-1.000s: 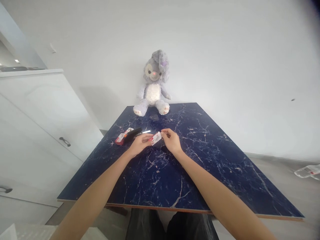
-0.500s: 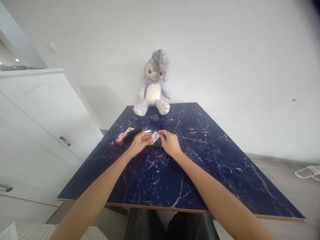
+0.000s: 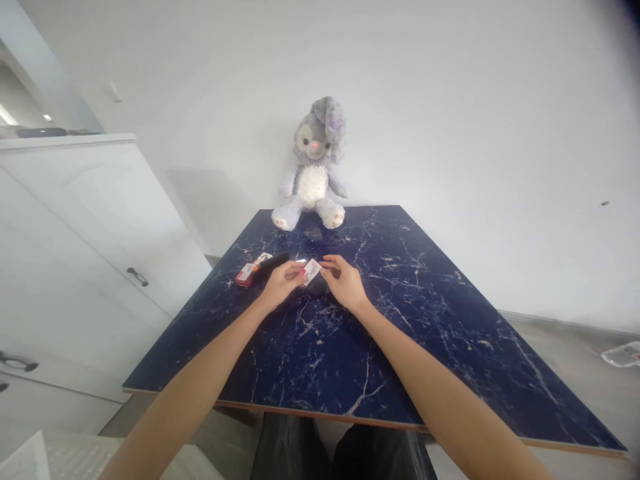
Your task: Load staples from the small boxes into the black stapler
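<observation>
A small white-and-red cardboard box (image 3: 311, 272) is held over the table, tilted, its printed face towards me. My left hand (image 3: 286, 283) is closed on its left end, thumb in front and fingers behind. At the box's right corner, the thumb and fingertips of my right hand (image 3: 344, 283) are curled in a loose pinch; how firmly they grip is too small to make out. Left of my left hand lie a red-and-white box (image 3: 245, 275), another small white-and-red box (image 3: 263, 259) and a black elongated object (image 3: 273, 264) with an orange spot. A small shiny piece (image 3: 301, 261) shows behind my left fingers.
The dark blue marbled table (image 3: 400, 320) stands against a white wall. A grey-purple plush rabbit (image 3: 313, 167) sits at its far edge. White cabinets (image 3: 90, 227) with dark handles stand at the left. On the floor at the right lies a clear plastic container (image 3: 623, 355).
The view has shifted slightly. My right fingertips have lifted and spread a little at the box's corner, while my left hand keeps its hold on the box.
</observation>
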Demonstrator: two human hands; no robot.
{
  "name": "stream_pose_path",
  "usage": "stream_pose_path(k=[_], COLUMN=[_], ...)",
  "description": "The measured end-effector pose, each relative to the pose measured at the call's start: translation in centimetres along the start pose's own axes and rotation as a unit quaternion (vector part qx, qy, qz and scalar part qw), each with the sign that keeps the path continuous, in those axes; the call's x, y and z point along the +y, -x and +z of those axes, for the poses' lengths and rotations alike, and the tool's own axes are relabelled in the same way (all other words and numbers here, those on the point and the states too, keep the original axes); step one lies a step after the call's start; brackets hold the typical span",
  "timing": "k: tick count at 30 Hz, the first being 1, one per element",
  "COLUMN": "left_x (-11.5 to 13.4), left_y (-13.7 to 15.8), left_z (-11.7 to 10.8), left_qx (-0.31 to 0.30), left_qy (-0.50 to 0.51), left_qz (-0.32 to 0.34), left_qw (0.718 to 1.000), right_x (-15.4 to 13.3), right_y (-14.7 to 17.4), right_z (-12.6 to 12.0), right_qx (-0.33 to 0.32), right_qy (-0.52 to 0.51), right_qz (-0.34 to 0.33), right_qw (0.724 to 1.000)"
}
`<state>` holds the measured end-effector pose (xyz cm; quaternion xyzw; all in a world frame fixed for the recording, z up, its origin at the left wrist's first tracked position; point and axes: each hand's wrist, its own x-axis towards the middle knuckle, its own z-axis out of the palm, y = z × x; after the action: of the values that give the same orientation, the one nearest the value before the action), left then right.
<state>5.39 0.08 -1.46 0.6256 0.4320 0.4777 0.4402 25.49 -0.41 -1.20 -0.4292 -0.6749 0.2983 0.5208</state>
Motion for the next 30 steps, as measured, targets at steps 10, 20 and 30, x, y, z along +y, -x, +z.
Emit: stream_pose_path(k=[10,20,30], left_x=[1.2,-0.9,-1.5], left_y=[-1.3,-0.8,-0.5], left_z=[-8.5,-10.6,-9.1], left_qx=[0.496,0.334,0.283], left_qy=[-0.257,-0.534,-0.567], left_qz=[0.047,-0.045,0.106], left_qw=[0.828,0.775,0.766], right_x=[2.9,2.0,0.1], right_y=[-0.4,-0.1,-2.8], right_z=[0.2,3.0,7.8], right_qx=[-0.029,0.02,0.214], right_qy=[0.132,0.279,0.206], right_qz=[-0.003,0.017,0.125], right_qw=[0.991,0.96,0.947])
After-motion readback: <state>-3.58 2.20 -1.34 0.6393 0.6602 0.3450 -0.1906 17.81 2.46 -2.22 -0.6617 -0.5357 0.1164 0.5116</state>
